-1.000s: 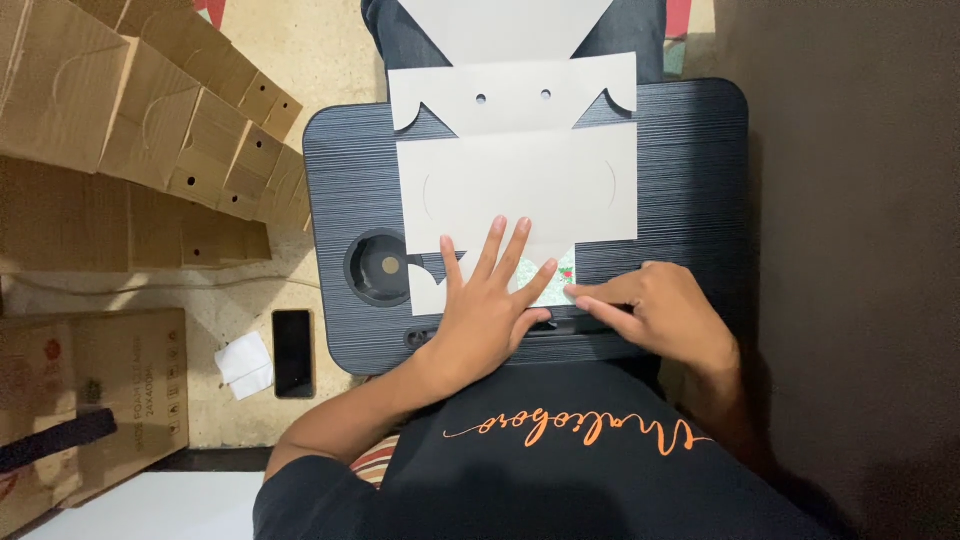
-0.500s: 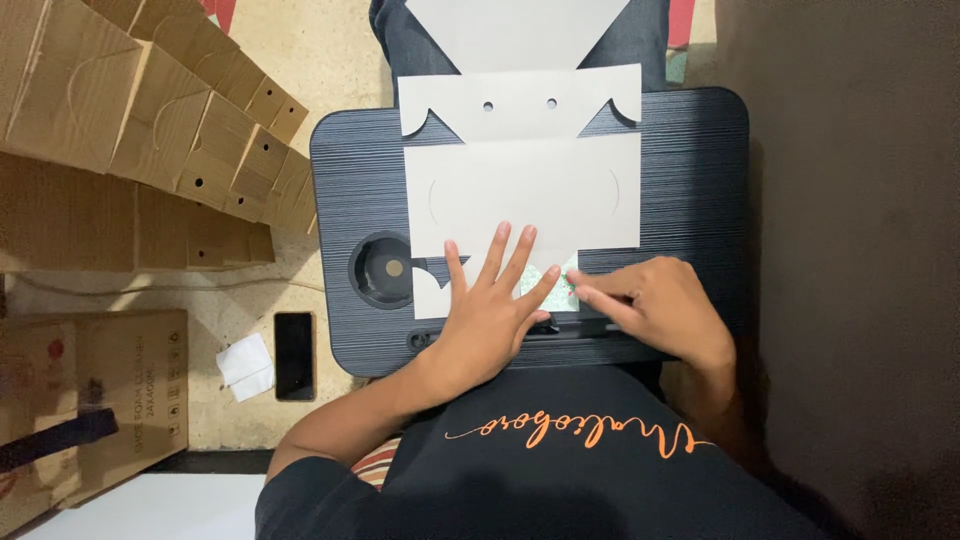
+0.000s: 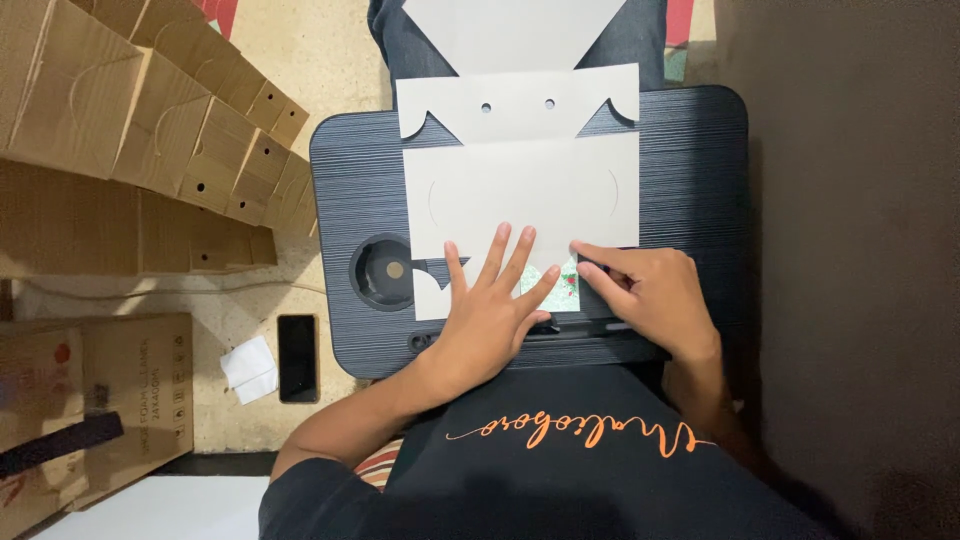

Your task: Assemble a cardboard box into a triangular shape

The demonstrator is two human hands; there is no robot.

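Note:
A flat white die-cut cardboard sheet (image 3: pixel 520 185) with two small holes near its far edge lies on a black ribbed lap desk (image 3: pixel 690 190). My left hand (image 3: pixel 490 315) presses flat on the sheet's near part, fingers spread. My right hand (image 3: pixel 650 295) rests at the sheet's near right corner, fingertips on a folded flap whose green and red printed side (image 3: pixel 560 285) shows between my hands.
A round cup recess (image 3: pixel 385 272) is in the desk's left side. Stacked brown folded cartons (image 3: pixel 150 120) lie on the floor at left, with a brown box (image 3: pixel 90 400), a dark phone (image 3: pixel 297 357) and a crumpled white paper (image 3: pixel 250 368).
The view has shifted slightly, so the desk and sheet sit a little lower in frame. Both hands stay on the sheet's near edge with hardly any movement.

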